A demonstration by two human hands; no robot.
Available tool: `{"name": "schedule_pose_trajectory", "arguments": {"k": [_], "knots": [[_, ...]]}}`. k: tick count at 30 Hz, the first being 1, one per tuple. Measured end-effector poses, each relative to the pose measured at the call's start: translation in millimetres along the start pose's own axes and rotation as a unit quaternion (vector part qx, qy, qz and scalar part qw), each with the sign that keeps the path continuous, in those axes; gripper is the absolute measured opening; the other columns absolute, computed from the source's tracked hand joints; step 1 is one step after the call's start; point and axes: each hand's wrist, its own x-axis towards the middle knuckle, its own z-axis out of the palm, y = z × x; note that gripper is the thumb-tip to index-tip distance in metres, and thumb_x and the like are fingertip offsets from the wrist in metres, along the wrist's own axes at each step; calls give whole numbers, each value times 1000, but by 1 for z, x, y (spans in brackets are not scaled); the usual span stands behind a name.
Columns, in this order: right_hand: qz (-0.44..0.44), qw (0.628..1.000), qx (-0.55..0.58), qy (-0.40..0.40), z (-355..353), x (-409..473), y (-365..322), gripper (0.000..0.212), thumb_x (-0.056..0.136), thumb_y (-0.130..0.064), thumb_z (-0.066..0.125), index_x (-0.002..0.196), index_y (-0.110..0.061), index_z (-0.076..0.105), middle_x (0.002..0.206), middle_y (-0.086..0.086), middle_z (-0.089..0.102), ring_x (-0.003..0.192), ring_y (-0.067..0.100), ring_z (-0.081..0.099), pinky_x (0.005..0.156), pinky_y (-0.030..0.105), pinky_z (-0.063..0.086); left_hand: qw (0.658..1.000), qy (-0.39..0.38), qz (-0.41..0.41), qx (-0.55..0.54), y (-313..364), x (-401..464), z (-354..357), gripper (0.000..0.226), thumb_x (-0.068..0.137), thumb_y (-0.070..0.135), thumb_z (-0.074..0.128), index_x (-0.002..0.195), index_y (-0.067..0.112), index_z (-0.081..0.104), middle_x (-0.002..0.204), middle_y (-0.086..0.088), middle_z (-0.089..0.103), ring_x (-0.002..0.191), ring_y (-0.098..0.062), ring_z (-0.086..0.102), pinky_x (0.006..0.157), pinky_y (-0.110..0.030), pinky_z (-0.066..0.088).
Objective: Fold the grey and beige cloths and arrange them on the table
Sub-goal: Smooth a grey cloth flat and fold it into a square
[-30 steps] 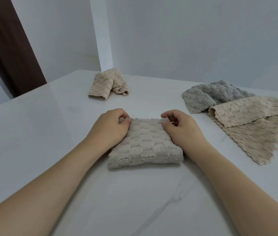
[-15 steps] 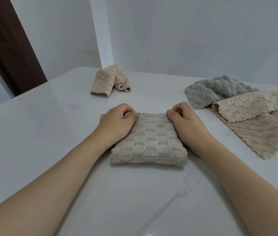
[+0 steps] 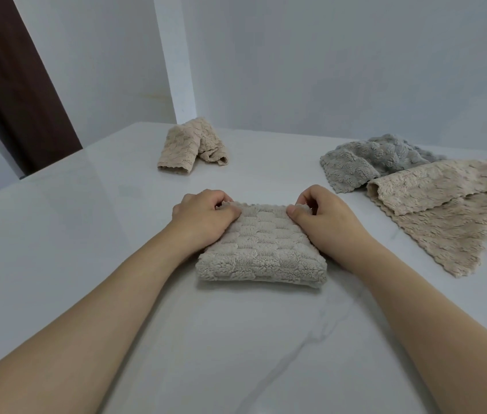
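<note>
Left hand (image 3: 203, 218) and right hand (image 3: 323, 216) pinch far corners of folded grey cloth (image 3: 261, 249); long axis runs away from person; folded beige cloth (image 3: 191, 146) beyond-left.

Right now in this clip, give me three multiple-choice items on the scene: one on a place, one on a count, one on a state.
1. Where does the small folded beige cloth lie on the table?
A. far left, near the wall
B. under the hands
C. on the pile at the right

2. How many cloths are folded so far?
A. none
B. two
C. five

3. What are the left hand and right hand doing?
A. hanging off the table
B. pinching the far corners of the cloth in front
C. lifting the grey cloth

Answers: 1 A, it sits alone by the far edge. 2 B, the far one and the one between the hands are folded, while the pile at the right, with a loose beige cloth, is not. 3 B, thumbs and curled fingers clamp its far corners.
</note>
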Motion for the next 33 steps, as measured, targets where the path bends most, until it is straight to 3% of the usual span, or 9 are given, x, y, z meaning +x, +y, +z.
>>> {"name": "schedule_pose_trajectory", "arguments": {"k": [4, 6, 8, 12, 18, 23, 26, 29, 33], "knots": [[49, 992, 107, -35, -5, 6, -2, 12, 86, -24, 69, 86, -17, 60, 70, -6, 53, 62, 10, 49, 57, 24, 39, 998, -15, 1, -63, -5, 2, 0, 26, 64, 57, 59, 79, 38, 67, 80, 11, 66, 101, -26, 63, 102, -52, 43], [80, 987, 117, -82, -9, 9, -4, 9, 86, -20, 68, 92, -17, 61, 73, -2, 59, 65, 13, 56, 63, 28, 47, 999, -12, 25, -33, -3, 0, 0, 14, 78, 47, 63, 84, 34, 66, 82, 12, 65, 96, -18, 61, 105, -47, 39], [83, 990, 56, -102, -10, 11, -8, 8, 87, -24, 62, 90, -17, 63, 80, 2, 66, 76, 20, 61, 76, 37, 51, 998, 0, 58, -10, -3, -2, 2, 8, 87, 38, 63, 89, 30, 64, 84, 13, 65, 88, -7, 57, 106, -43, 36], [15, 986, -124, -113, -5, 5, -19, 42, 88, -58, 50, 80, -18, 61, 83, -1, 63, 83, 19, 57, 72, 33, 44, 996, -25, 82, -27, -1, -4, 4, 20, 74, 50, 59, 85, 34, 64, 80, 20, 65, 83, 0, 57, 105, -46, 37], [-51, 981, -151, -112, -6, 2, -22, 32, 92, -54, 48, 96, -22, 54, 89, -5, 56, 90, 18, 52, 65, 31, 34, 996, -40, 57, -54, -1, -2, 5, 25, 65, 58, 58, 81, 40, 66, 73, 20, 65, 85, -13, 61, 100, -49, 44], [-66, 972, -175, -142, -8, 0, -21, 48, 85, -66, 50, 97, -21, 58, 88, -8, 57, 92, 19, 54, 64, 27, 35, 991, -63, -11, -116, 7, -4, 2, 25, 73, 50, 68, 77, 25, 69, 82, 7, 67, 77, -17, 62, 74, -34, 48], [-72, 979, -156, -113, -12, 0, -10, 40, 91, -59, 48, 83, -20, 50, 77, -6, 54, 84, 23, 51, 62, 30, 32, 989, -79, -28, -120, 6, -6, 0, 35, 57, 63, 63, 72, 32, 68, 97, 4, 61, 90, -20, 59, 81, -35, 47], [-52, 986, -138, -74, -15, 2, 1, 41, 93, -61, 40, 98, -20, 44, 82, -1, 53, 91, 27, 48, 74, 35, 30, 985, -91, -37, -142, 7, -8, 0, 42, 52, 66, 63, 77, 32, 69, 113, 4, 61, 107, -19, 59, 98, -44, 46], [-41, 991, -124, -35, -14, 4, 8, 44, 91, -61, 43, 107, -20, 43, 81, -1, 53, 93, 29, 47, 80, 36, 33, 979, -107, -16, -172, 8, -8, 0, 45, 53, 58, 68, 75, 18, 65, 92, 1, 68, 91, -22, 62, 86, -38, 43]]}}
